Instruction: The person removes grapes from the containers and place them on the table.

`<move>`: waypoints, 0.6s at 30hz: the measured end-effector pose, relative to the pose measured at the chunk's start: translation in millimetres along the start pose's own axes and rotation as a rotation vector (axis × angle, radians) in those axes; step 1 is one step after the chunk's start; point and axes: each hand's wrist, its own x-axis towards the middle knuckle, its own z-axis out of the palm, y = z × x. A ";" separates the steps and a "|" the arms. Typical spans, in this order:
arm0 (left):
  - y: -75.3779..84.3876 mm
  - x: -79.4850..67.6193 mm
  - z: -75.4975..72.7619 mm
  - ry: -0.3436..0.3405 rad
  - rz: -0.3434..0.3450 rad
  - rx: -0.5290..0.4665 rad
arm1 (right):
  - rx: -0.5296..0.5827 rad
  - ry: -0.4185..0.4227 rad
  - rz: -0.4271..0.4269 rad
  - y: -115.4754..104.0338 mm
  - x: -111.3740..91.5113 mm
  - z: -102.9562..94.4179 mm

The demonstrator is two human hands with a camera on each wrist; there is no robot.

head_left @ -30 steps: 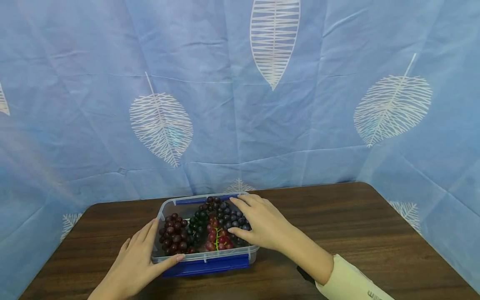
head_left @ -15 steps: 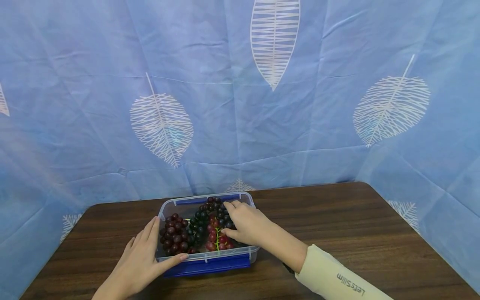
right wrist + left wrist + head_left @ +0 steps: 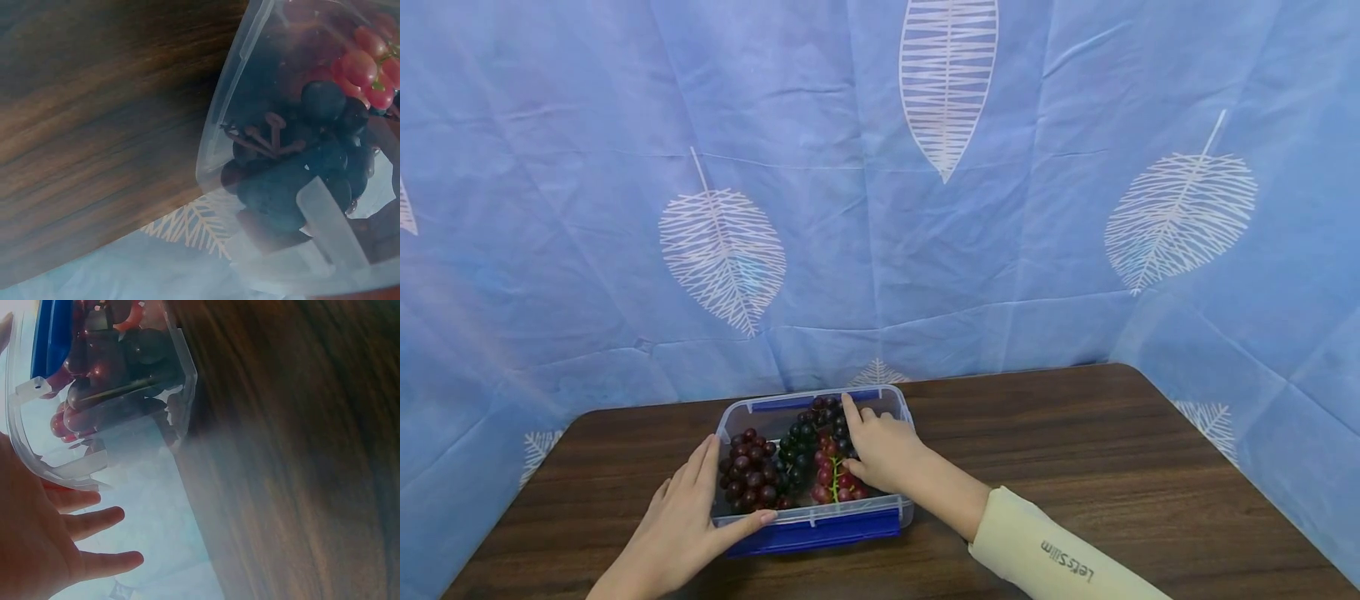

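Observation:
A clear plastic box (image 3: 891, 502) with blue clips holds several bunches of grapes. My left hand (image 3: 670, 521) rests at its left front corner, thumb along the front rim and fingers straight along the left side. Purple-red grapes (image 3: 749, 469) lie nearest that hand. Red grapes on a green stem (image 3: 835, 479) sit right of the middle, beside dark grapes (image 3: 797, 450). My right hand (image 3: 883, 450) reaches over the right part, index finger stretched to the far rim, other fingers bent downward, their tips hidden. Below it is a blue-black bunch (image 3: 281, 181); I cannot tell whether it is held.
Brown wood-grain table (image 3: 1075, 450) carries the box near its left back part. Behind stands a blue curtain (image 3: 865, 250) with white leaf prints, falling close to the table's back edge. A pale sleeve (image 3: 1052, 546) covers the right forearm.
My right hand has moved left over the box, from the right rim onto the grapes; its index finger now stretches out while the others bend. The left hand has hardly moved.

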 end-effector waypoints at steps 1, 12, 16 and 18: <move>-0.3 0.0 0.2 -0.002 0.003 0.003 | -0.001 -0.006 0.006 -1.1 1.2 1.1; -0.3 -0.5 -0.6 -0.027 -0.001 -0.060 | 0.046 -0.029 0.032 -4.3 7.5 2.6; 0.0 -0.8 -0.5 0.008 0.021 -0.007 | 0.067 -0.024 0.033 -2.9 8.0 1.9; -0.2 -1.0 -0.3 0.029 0.033 0.008 | 0.091 -0.016 0.029 -2.1 8.8 2.0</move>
